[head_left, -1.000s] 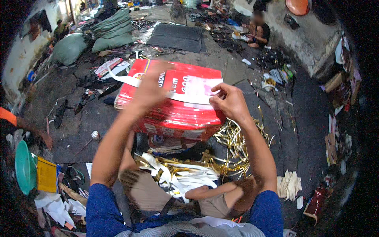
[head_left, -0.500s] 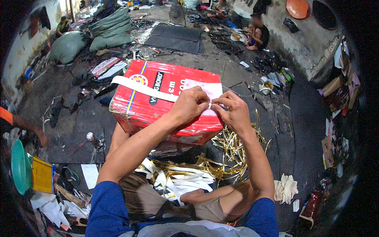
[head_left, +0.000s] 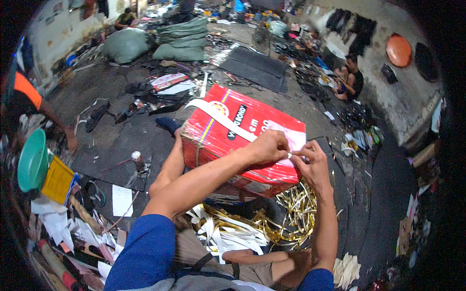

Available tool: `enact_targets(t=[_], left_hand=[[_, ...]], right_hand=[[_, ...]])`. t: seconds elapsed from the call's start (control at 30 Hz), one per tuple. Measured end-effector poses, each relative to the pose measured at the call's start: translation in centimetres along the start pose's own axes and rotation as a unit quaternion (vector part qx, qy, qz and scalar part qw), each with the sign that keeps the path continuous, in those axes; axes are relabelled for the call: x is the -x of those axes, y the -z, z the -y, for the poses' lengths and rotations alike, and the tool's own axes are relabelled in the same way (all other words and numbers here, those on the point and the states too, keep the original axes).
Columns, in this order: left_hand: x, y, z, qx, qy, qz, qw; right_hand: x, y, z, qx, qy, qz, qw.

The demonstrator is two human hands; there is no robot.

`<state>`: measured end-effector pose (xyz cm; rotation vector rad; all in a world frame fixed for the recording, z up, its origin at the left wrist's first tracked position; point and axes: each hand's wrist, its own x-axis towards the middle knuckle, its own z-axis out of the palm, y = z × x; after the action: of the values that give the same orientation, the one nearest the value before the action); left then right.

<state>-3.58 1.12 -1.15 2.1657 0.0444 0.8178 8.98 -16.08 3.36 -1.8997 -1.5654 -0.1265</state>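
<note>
A red box [head_left: 208, 153] wrapped in clear film stands in front of me, a pinkish-white sheet [head_left: 294, 139] lying on its top. Across the box top runs a white strip [head_left: 213, 110], its far end curling past the left edge and its near end passing under my left hand [head_left: 269, 147]. That hand is closed in a pinch over the sheet. Facing it at the box's right corner, my right hand [head_left: 312, 162] pinches too. A small white bit of strip [head_left: 290, 155] shows between the two sets of fingertips; the fingers partly hide it.
White and gold strips [head_left: 233, 233] and a gold tangle [head_left: 297, 208] lie by my legs. At left are a green basin [head_left: 32, 160], a yellow box [head_left: 59, 179], paper scraps and another person's arm [head_left: 63, 123]. Beyond are green sacks [head_left: 182, 39] and a seated person [head_left: 350, 80].
The view has turned left and tilted, so the box and my hands appear farther right. Both hands keep their pinch at the same corner of the box.
</note>
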Motion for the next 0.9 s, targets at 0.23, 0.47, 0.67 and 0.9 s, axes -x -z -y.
enact_targets(t=[0.23,0.47,0.67,0.9], left_hand=[[0.2,0.0,0.5,-0.013,-0.013,-0.046,0.999],[-1.0,-0.2,0.2,-0.043,0.046,-0.002,0.998],[-3.7,0.0,-1.0,-0.125,0.058,0.082,0.987],[-3.9,-1.0,1.4,0.019,-0.027,0.071,0.997]], right_hand=[[0.0,-1.3,0.3,0.008,-0.023,-0.045,0.999],[-0.4,-3.4,-2.4,-0.222,-0.172,-0.041,0.959],[0.1,-3.9,-3.9,-0.356,-0.231,-0.084,0.902],[1.4,-4.3,-5.1,-0.248,-0.225,-0.098,0.937]])
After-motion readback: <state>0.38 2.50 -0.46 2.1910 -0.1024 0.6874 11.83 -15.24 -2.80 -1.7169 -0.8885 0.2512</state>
